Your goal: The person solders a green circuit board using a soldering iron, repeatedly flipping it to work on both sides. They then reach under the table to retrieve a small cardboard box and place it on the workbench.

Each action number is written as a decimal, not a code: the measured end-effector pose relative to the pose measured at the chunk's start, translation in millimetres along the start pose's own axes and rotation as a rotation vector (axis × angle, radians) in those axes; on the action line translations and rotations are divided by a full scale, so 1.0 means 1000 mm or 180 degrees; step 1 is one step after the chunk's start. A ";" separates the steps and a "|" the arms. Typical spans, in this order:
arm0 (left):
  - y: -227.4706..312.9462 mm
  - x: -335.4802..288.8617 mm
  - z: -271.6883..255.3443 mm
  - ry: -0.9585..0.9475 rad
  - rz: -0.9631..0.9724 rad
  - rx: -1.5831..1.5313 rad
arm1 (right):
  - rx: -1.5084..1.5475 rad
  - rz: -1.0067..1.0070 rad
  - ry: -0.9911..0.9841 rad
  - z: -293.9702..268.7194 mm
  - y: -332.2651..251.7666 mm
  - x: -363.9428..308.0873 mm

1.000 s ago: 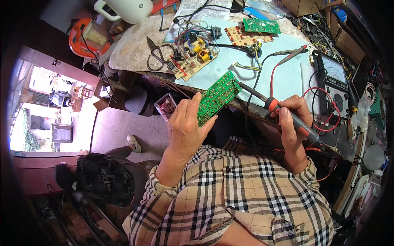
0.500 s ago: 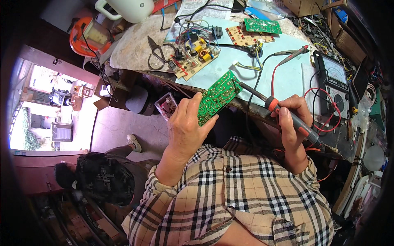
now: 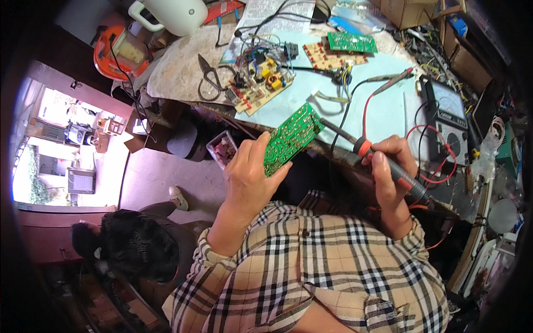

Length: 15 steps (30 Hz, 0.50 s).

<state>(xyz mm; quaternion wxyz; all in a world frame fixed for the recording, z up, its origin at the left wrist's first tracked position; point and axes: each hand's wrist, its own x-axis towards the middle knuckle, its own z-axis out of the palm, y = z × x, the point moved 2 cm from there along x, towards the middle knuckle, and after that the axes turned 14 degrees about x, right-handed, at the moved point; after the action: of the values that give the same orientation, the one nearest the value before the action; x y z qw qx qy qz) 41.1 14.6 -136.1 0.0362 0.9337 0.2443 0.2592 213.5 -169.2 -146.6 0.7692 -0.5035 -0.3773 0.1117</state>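
The left hand (image 3: 246,171) of the person is gripping the green board (image 3: 293,137): its back is turned upward, the fingers lie along the far edge, and the thumb presses on the near one. In this way the board is held slanted in the air, in front of the edge of the worktop (image 3: 172,72). The right hand (image 3: 391,166) is closed around the handle of a soldering iron (image 3: 362,147), with the thumb laid along it. The iron points upward to the left, and its tip is at the right end of the board; whether it touches, I cannot tell. Both forearms are bent, coming out of plaid sleeves.

On the worktop is spread a pale blue sheet (image 3: 388,119). A brown board (image 3: 261,94) with many wires lies on its left part, just beside black scissors (image 3: 210,80). At the right stands a meter (image 3: 447,114). A white kettle (image 3: 180,16) is at the far left. Behind, on the left, another person (image 3: 139,244) in dark clothes is near a bright doorway (image 3: 102,161).
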 end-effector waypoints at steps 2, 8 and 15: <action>-0.003 -0.003 0.000 -0.0020 -0.0075 -0.0057 | 0.0062 -0.0034 0.0032 0.000 0.002 -0.003; -0.006 -0.003 0.004 0.0013 -0.0094 -0.0267 | 0.0309 -0.0095 0.0281 0.001 0.002 -0.004; -0.014 -0.007 0.007 -0.0049 -0.0158 -0.0443 | 0.0526 -0.0006 0.0392 0.001 0.006 -0.002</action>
<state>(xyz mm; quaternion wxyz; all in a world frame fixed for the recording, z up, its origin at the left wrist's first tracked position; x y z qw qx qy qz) 33.2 23.7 -148.5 0.1093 0.9245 0.2485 0.2674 212.6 -166.8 -152.5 0.8300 -0.4439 -0.3192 0.1107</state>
